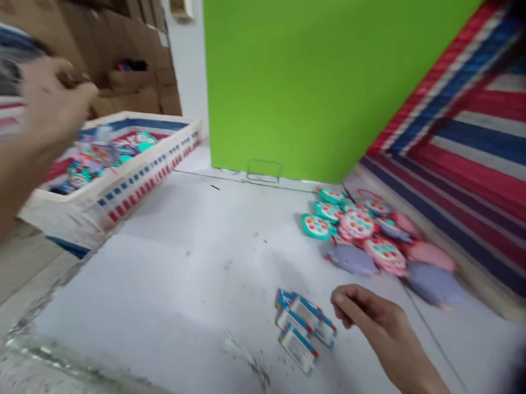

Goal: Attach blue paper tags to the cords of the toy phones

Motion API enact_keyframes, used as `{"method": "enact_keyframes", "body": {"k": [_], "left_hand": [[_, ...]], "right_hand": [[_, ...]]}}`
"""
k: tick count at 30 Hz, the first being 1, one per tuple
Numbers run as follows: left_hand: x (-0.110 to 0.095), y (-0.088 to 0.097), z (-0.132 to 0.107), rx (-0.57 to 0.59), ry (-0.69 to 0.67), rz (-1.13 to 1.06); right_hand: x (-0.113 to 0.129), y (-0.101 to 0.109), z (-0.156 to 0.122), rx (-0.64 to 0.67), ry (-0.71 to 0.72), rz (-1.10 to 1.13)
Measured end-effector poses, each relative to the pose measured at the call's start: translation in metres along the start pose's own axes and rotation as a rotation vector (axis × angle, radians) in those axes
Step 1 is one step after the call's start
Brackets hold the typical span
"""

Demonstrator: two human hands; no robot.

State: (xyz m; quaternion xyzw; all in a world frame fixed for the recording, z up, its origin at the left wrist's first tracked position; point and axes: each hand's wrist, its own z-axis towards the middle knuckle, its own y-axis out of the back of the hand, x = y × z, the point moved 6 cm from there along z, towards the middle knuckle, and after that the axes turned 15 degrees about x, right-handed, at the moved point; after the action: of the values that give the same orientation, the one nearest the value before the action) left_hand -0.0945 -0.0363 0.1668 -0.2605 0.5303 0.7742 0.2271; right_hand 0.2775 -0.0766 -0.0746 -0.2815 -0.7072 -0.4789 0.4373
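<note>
My left hand (55,93) is raised at the upper left, over the near side of a white plastic basket (135,168). It is blurred; the fingers are bent, with a gap to the thumb, and I see nothing held. Inside the basket lies a heap of small pink and teal toys (91,161). Low on the right, my right hand (373,320) is closed, thumb against curled fingers; whatever they may hold is hidden. Just left of it, several blue-and-white printed cards (297,323) overlap on the white tabletop (162,294).
Several oval toys with coloured dots (358,223), pink, teal and purple, are piled at the right. White strings (246,354) lie near the front. A green board (310,79) stands behind, striped cloth (474,153) at right, cardboard boxes (132,101) at back left.
</note>
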Motion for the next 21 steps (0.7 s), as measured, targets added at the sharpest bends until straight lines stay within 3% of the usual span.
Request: {"method": "enact_keyframes", "body": {"k": [1, 3, 5, 6, 7, 9, 11, 13, 16, 21], "left_hand": [[0.005, -0.016, -0.003, 0.034, -0.1, 0.106], [0.014, -0.076, -0.041, 0.237, -0.346, 0.265], [0.025, -0.146, -0.107, 0.52, -0.498, 0.245], [0.025, -0.183, -0.147, 0.729, -0.629, 0.241], [0.024, -0.213, -0.182, 0.867, -0.722, 0.268], [0.023, -0.254, -0.228, 1.081, -0.745, 0.277], [0.015, -0.273, -0.244, 1.204, -0.733, 0.249], [0.008, -0.276, -0.239, 1.236, -0.669, 0.216], [0.01, -0.273, -0.226, 1.198, -0.497, 0.134], [0.021, -0.276, -0.227, 1.138, -0.297, -0.075]], "right_hand": [[-0.008, -0.002, -0.009, 0.005, -0.037, -0.042], [-0.024, -0.013, -0.028, 0.039, -0.094, -0.115], [-0.037, -0.03, -0.048, 0.067, -0.116, -0.133], [-0.043, -0.038, -0.057, 0.072, -0.118, -0.126], [-0.046, -0.047, -0.066, 0.082, -0.113, -0.115], [-0.047, -0.061, -0.079, 0.113, -0.084, -0.112], [-0.044, -0.07, -0.087, 0.15, -0.051, -0.126], [-0.038, -0.074, -0.089, 0.146, -0.017, -0.122], [-0.03, -0.076, -0.086, 0.091, 0.044, -0.091], [-0.029, -0.087, -0.078, 0.022, 0.127, -0.036]]}}
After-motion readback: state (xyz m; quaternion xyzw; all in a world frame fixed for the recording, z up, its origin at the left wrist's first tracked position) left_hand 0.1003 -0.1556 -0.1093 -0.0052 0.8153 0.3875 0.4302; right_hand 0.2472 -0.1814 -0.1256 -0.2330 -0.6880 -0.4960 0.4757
